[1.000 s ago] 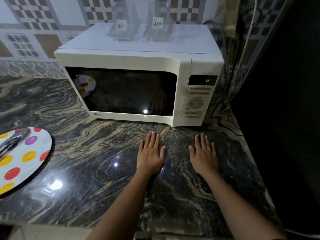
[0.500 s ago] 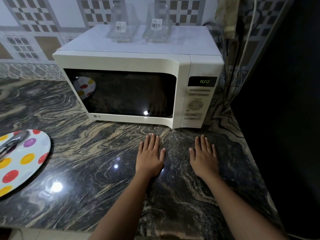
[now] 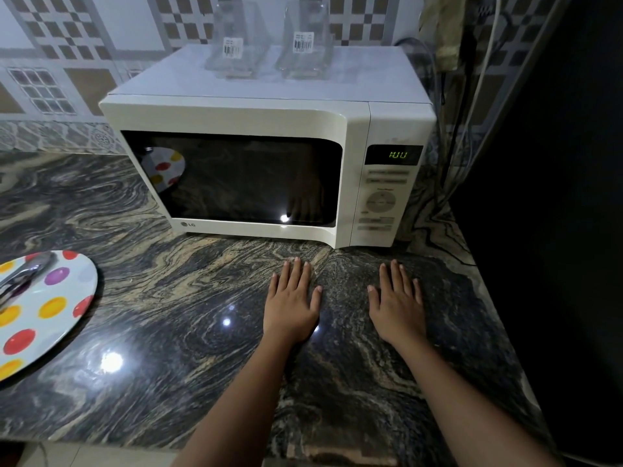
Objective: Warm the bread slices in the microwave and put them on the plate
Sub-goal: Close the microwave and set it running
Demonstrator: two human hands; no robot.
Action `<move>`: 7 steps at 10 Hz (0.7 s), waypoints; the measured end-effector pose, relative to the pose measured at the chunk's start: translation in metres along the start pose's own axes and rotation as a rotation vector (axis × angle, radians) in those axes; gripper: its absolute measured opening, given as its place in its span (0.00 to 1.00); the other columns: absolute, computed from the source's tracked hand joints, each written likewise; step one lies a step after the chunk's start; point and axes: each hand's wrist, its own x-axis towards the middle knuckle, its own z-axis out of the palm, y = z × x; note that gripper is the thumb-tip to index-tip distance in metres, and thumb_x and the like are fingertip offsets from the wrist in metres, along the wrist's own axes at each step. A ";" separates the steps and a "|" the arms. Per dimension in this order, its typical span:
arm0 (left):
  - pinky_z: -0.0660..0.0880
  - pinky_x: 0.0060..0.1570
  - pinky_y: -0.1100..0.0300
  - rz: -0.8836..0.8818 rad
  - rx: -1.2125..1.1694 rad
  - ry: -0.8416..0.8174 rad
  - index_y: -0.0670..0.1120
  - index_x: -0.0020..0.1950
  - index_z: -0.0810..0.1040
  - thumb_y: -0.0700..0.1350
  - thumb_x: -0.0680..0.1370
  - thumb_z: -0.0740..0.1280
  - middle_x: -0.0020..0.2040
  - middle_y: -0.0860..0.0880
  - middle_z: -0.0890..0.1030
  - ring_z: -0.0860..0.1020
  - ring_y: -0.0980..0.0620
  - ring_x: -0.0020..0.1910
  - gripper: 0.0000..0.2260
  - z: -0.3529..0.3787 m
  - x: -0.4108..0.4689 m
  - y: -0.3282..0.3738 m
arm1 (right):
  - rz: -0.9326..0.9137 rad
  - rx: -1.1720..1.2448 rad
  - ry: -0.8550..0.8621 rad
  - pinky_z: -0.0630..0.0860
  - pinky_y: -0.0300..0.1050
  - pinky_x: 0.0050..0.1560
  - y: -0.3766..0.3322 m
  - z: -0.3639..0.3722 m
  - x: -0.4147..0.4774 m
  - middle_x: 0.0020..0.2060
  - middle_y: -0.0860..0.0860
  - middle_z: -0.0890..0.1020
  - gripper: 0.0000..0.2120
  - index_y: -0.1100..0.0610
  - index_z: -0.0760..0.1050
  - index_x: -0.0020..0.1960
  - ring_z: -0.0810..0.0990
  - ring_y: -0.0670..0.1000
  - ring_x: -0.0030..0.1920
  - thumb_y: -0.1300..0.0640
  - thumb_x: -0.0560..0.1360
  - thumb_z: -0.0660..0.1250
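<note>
My left hand point(image 3: 291, 305) and my right hand point(image 3: 397, 308) lie flat on the bench point(image 3: 168, 315), fingers straight, holding nothing. They are side by side, just in front of the microwave point(image 3: 236, 119). Its long side runs left to right, and its shut door faces me. The window is too dark to see inside. The spotted plate point(image 3: 50, 318) sits far left on the bench, with metal tongs point(image 3: 23, 274) on it.

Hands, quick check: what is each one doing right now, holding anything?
Left hand: open, flat on the countertop, holding nothing.
Right hand: open, flat on the countertop, holding nothing.
</note>
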 end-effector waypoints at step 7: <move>0.37 0.75 0.55 -0.006 -0.004 0.000 0.51 0.78 0.46 0.57 0.81 0.47 0.78 0.52 0.44 0.39 0.54 0.77 0.26 -0.001 0.000 0.000 | 0.015 0.050 -0.002 0.41 0.50 0.76 -0.003 -0.003 -0.001 0.77 0.51 0.47 0.28 0.54 0.48 0.77 0.45 0.50 0.77 0.45 0.81 0.47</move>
